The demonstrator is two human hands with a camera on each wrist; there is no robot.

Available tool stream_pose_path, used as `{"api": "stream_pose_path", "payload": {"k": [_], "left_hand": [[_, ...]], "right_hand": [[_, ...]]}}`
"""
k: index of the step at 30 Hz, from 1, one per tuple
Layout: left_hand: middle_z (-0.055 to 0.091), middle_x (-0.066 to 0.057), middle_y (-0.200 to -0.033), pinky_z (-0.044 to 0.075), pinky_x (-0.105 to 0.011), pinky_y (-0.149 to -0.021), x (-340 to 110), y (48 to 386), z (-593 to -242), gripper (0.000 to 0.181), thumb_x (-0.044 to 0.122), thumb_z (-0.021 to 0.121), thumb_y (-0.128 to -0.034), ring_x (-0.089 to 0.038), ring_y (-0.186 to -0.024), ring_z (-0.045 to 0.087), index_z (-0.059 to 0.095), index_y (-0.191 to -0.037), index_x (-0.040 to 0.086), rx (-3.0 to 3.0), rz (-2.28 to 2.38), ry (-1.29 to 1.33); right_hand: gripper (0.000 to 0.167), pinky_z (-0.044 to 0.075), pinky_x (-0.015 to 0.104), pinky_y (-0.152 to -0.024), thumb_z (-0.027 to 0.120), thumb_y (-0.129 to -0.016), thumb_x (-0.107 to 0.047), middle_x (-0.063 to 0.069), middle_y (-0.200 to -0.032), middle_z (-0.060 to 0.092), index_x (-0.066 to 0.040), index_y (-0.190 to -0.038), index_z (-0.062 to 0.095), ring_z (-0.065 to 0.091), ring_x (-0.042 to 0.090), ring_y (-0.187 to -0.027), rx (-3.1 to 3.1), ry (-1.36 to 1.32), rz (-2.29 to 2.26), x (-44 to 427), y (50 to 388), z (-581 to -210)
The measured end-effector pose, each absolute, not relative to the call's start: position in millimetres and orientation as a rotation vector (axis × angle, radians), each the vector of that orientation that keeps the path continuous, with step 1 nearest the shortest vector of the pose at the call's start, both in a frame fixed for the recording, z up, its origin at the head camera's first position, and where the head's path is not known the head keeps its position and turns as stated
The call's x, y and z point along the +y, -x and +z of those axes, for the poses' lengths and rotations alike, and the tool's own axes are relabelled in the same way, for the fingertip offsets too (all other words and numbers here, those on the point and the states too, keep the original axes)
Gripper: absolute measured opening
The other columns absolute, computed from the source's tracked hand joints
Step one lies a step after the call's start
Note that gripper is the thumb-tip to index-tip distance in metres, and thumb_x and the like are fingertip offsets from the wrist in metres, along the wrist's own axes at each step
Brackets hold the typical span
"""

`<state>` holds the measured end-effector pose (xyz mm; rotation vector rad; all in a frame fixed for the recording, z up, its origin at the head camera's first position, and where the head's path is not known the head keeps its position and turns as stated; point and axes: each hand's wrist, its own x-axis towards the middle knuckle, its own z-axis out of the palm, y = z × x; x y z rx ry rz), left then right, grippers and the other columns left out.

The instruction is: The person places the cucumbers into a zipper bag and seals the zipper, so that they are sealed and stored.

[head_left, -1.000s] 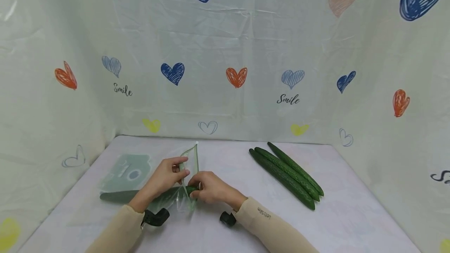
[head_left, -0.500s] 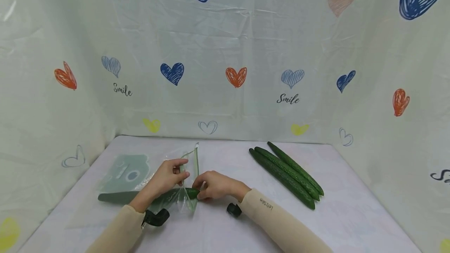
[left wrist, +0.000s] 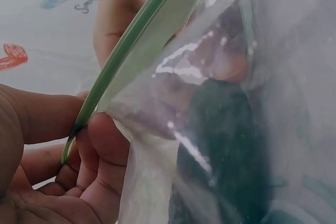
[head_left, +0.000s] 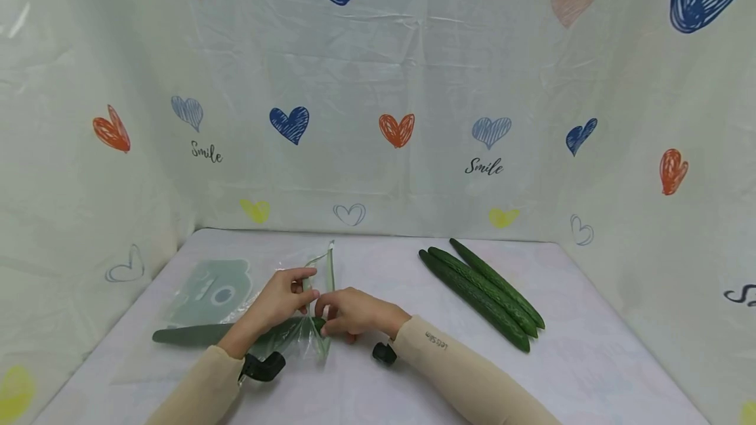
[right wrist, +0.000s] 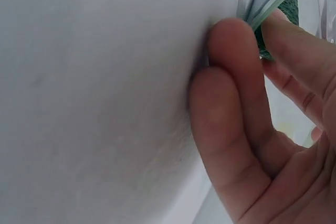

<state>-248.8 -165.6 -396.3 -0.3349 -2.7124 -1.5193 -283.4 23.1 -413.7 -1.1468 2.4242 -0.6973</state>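
Observation:
A clear zip bag with a green-edged mouth lies at the left, its mouth raised and parted. My left hand pinches one green rim between thumb and fingers. Inside the bag lies a cucumber, seen through the plastic in the left wrist view. My right hand is at the mouth, thumb and finger around the cucumber's near end; its other fingers are bent low by the table. Part of the cucumber is hidden behind my left hand and wrist.
Three cucumbers lie side by side, slanting, on the right of the white-covered table. A pale green printed panel shows on the bag at the left. A heart-printed curtain surrounds the table's back and sides.
The bagged cucumber has slid left, deeper into the bag. My right hand drew back slightly to the right, then came back left to the cucumber's end. My left hand has stayed on the rim.

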Motion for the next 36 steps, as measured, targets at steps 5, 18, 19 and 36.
{"api": "stream_pose_path", "payload": {"k": [5, 18, 19, 36], "left_hand": [[0.051, -0.005, -0.054, 0.035, -0.024, -0.045, -165.2, 249.6, -396.6, 0.047, 0.005, 0.066, -0.0885, -0.025, -0.053, 0.059, 0.053, -0.132, -0.004, -2.716, -1.502, 0.329], [0.047, -0.003, -0.054, 0.039, -0.025, -0.046, -168.6, 249.8, -393.5, 0.046, 0.005, 0.067, -0.0882, -0.029, -0.052, 0.059, 0.054, -0.131, -0.005, -2.677, -1.534, 0.355], [0.048, -0.003, -0.054, 0.04, -0.025, -0.047, -168.6, 249.9, -393.2, 0.046, 0.005, 0.067, -0.0881, -0.028, -0.052, 0.059, 0.054, -0.131, -0.005, -2.678, -1.531, 0.354], [0.048, -0.004, -0.055, 0.041, -0.026, -0.046, -169.5, 248.1, -393.6, 0.047, 0.005, 0.066, -0.0886, -0.029, -0.053, 0.059, 0.053, -0.132, -0.005, -2.698, -1.543, 0.319]], "right_hand": [[0.019, 0.047, 0.023, -0.048, 0.07, -0.088, -0.025, -0.008, -0.081, 0.063, -0.023, -0.104, 0.059, 0.054, 0.011, -0.04, 2.452, 1.137, -0.674, 19.6, 282.6, -414.7], [0.015, 0.05, 0.026, -0.048, 0.065, -0.092, -0.015, -0.007, -0.083, 0.063, -0.018, -0.107, 0.062, 0.058, 0.015, -0.042, 2.364, 1.092, -0.757, 25.4, 289.9, -414.1], [0.014, 0.05, 0.027, -0.048, 0.064, -0.092, -0.014, -0.007, -0.082, 0.063, -0.017, -0.106, 0.062, 0.058, 0.016, -0.042, 2.361, 1.094, -0.766, 25.9, 290.3, -413.7], [0.009, 0.048, 0.025, -0.046, 0.066, -0.092, -0.02, -0.01, -0.075, 0.064, -0.019, -0.099, 0.061, 0.055, 0.013, -0.039, 2.407, 1.13, -0.698, 19.6, 289.3, -415.9]]}}
